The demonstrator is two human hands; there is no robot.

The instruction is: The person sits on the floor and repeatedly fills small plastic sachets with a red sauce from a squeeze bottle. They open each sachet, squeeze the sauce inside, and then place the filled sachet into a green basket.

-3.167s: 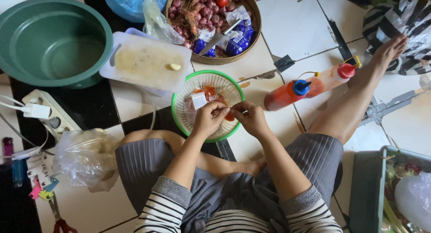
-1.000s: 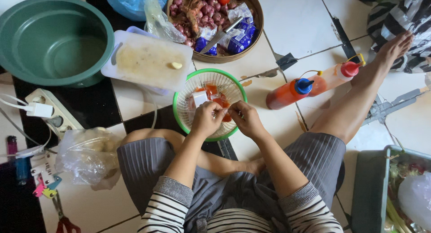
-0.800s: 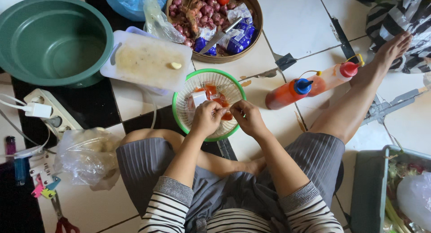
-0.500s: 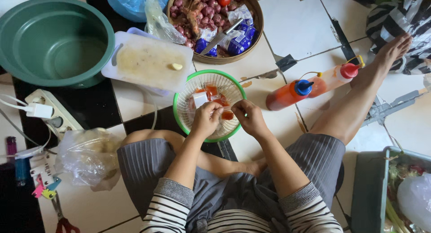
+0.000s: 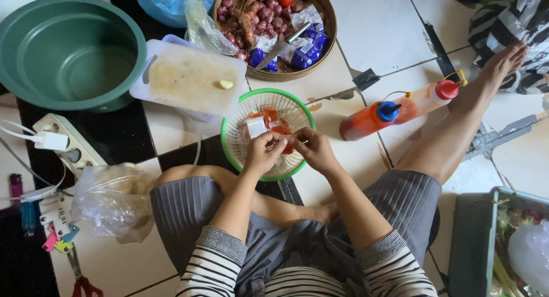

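Note:
I sit on a tiled floor with a green-rimmed white mesh basket (image 5: 238,150) in front of my lap. Inside it lie small red sauce packets (image 5: 270,117). My left hand (image 5: 261,153) and my right hand (image 5: 313,151) meet over the basket's near side, both pinching one small red packet (image 5: 286,142) between the fingertips.
A white cutting board (image 5: 189,76) with a garlic clove lies beyond the basket, a green basin (image 5: 66,51) at far left. A woven bowl (image 5: 273,31) holds shallots, blue packets and a knife. Two sauce bottles (image 5: 394,111) lie to the right. A power strip, plastic bag and scissors are left.
Both hands stay over the basket; the fingers have shifted slightly on the packet and the view has moved a little.

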